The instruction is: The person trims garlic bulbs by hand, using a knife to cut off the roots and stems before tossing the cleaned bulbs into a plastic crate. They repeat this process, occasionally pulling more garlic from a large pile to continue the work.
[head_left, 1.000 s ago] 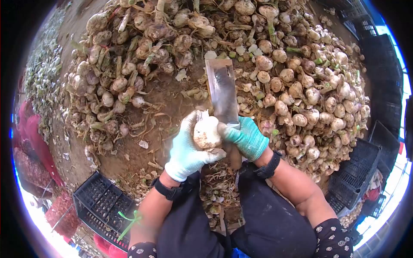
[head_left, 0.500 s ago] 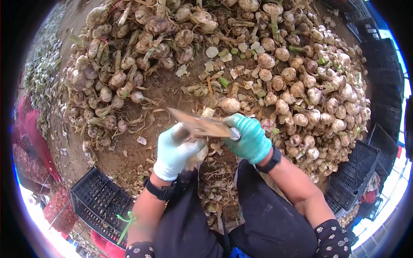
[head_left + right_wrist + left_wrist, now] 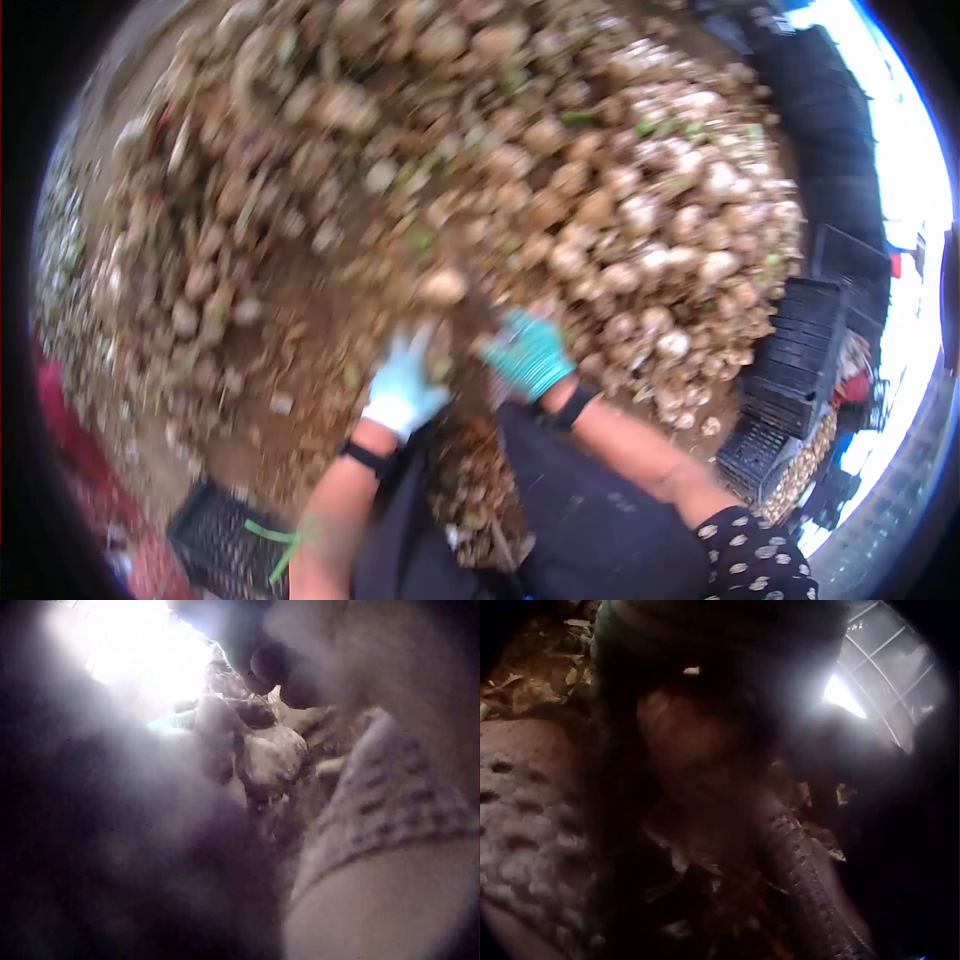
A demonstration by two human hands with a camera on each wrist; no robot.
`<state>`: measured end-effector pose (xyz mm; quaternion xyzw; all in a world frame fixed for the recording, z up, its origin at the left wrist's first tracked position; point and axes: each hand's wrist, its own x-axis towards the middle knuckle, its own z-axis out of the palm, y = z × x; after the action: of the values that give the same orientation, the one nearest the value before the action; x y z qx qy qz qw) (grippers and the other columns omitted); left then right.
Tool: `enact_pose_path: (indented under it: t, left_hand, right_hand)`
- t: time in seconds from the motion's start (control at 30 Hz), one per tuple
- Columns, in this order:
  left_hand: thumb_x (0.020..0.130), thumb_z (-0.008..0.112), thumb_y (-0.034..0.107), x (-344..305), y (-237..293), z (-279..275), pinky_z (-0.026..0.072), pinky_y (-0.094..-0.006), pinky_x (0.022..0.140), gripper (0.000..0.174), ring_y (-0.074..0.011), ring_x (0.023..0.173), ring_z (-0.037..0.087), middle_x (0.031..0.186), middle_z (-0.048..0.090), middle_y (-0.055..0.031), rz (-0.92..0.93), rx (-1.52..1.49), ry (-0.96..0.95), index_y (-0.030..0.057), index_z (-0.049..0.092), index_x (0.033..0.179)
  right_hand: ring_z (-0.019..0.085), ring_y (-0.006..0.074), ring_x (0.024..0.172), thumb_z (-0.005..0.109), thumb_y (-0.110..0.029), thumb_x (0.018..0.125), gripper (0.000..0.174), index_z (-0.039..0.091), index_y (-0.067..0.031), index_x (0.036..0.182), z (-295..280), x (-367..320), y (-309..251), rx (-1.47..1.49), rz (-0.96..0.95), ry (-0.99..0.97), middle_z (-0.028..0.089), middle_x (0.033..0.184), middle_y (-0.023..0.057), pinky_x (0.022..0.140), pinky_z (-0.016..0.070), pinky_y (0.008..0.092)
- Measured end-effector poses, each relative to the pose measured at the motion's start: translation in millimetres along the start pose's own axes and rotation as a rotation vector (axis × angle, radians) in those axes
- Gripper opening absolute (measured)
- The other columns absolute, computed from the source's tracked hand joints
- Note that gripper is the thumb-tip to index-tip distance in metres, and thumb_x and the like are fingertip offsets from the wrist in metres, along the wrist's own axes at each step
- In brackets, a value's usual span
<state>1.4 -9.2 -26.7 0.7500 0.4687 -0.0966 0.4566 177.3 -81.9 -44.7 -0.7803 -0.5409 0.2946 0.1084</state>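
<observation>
Garlic heap (image 3: 620, 210) filled most of the upper frame. Left hand (image 3: 403, 385), lower centre, looked loose and empty; right hand (image 3: 527, 352) beside it seemed wrapped round a blurry cleaver (image 3: 472, 298). Garlic bulb (image 3: 443, 287) sat mid-frame: probably light, firm, papery-slick, bruisable, best grabbed round its fat middle. Looked pale, roundish, kinda smeary.

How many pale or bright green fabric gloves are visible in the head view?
2: a pale mint fabric glove on the left hand, and a brighter green fabric glove on the right hand. Others could be hidden.
</observation>
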Motion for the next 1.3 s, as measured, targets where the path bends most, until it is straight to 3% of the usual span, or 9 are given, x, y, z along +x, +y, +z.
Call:
enact_pose_path:
  t: [0.03,0.17,0.23,0.37,0.57,0.67,0.93,1.03,1.3]
  left_hand:
    - [0.052,0.064,0.021,6,2,6,0.0448,-0.0400,0.082,0.081,-0.0395,0.100,0.049,0.130,0.029,-0.0244,-0.018,-0.007,-0.009,0.0157,0.033,0.127]
    - [0.051,0.070,0.016,14,-20,22,0.0479,-0.0364,0.075,0.068,-0.0330,0.086,0.058,0.120,0.043,-0.0229,0.184,0.032,0.274,0.0074,0.045,0.114]
    - [0.056,0.072,0.008,10,-27,13,0.0487,-0.0314,0.072,0.063,-0.0209,0.081,0.058,0.102,0.054,-0.0144,-0.087,-0.917,0.121,0.0003,0.044,0.112]
    - [0.059,0.071,0.006,17,-38,-20,0.0466,-0.0271,0.075,0.059,-0.0139,0.084,0.055,0.095,0.057,-0.0068,-0.046,-1.146,0.288,-0.0021,0.045,0.112]
    - [0.065,0.071,0.015,23,186,-113,0.0387,-0.0298,0.090,0.085,-0.0176,0.108,0.045,0.119,0.044,-0.0109,0.564,-1.180,-0.175,0.0008,0.020,0.131]
    - [0.067,0.070,0.016,12,229,-122,0.0366,-0.0302,0.091,0.083,-0.0183,0.108,0.044,0.121,0.043,-0.0127,0.687,-0.893,-0.029,0.0045,0.021,0.132]
    - [0.068,0.066,0.011,9,-1,-136,0.0467,-0.0257,0.072,0.058,-0.0140,0.080,0.060,0.103,0.056,-0.0127,0.242,-0.598,0.611,-0.0016,0.041,0.118]
    - [0.062,0.070,0.027,-47,-80,-162,0.0439,-0.0355,0.081,0.059,-0.0307,0.095,0.054,0.102,0.055,-0.0192,-0.293,0.199,0.954,-0.0005,0.048,0.110]
    - [0.068,0.062,0.044,-34,-140,-233,0.0336,-0.0361,0.095,0.075,-0.0314,0.114,0.041,0.124,0.041,-0.0187,-0.644,0.080,0.641,0.0021,0.036,0.125]
  right_hand:
    - [0.054,0.0324,0.083,0.058,-0.040,0.068,0.035,0.054,-0.0058,0.074,23,-7,12,-0.109,-0.096,0.263,0.058,0.075,0.0139,0.082,0.0359,0.0483]
    - [0.056,0.0309,0.079,0.062,-0.039,0.069,0.049,0.051,-0.0012,0.099,25,-11,20,0.498,0.386,-0.085,0.059,0.082,0.0157,0.071,0.0442,0.0350]
    - [0.056,0.0329,0.086,0.060,-0.044,0.070,0.054,0.051,-0.0015,0.102,32,-9,32,0.440,0.505,-0.091,0.060,0.091,0.0166,0.075,0.0438,0.0380]
    - [0.057,0.0302,0.089,0.060,-0.042,0.068,0.057,0.051,-0.0026,0.108,26,-9,30,0.463,0.549,-0.120,0.060,0.095,0.0153,0.077,0.0440,0.0381]
    - [0.057,0.0251,0.091,0.063,-0.037,0.065,0.064,0.047,0.0022,0.113,30,-4,31,0.402,0.549,-0.130,0.062,0.095,0.0114,0.082,0.0427,0.0331]
    - [0.058,0.0253,0.085,0.064,-0.030,0.065,0.063,0.045,0.0073,0.112,121,8,93,0.777,0.460,0.117,0.062,0.090,0.0125,0.077,0.0443,0.0318]
    - [0.057,0.0232,0.065,0.063,-0.016,0.066,0.031,0.052,0.0031,0.087,43,-3,42,0.576,0.439,0.017,0.060,0.071,0.0113,0.063,0.0437,0.0323]
    - [0.056,0.0229,0.061,0.063,-0.016,0.066,0.028,0.053,0.0020,0.084,33,-5,30,0.553,0.424,0.057,0.060,0.068,0.0104,0.060,0.0436,0.0324]
    - [0.050,0.0152,0.057,0.063,-0.013,0.066,0.024,0.053,0.0021,0.081,37,-4,30,0.579,0.415,0.128,0.056,0.063,0.0059,0.057,0.0422,0.0308]
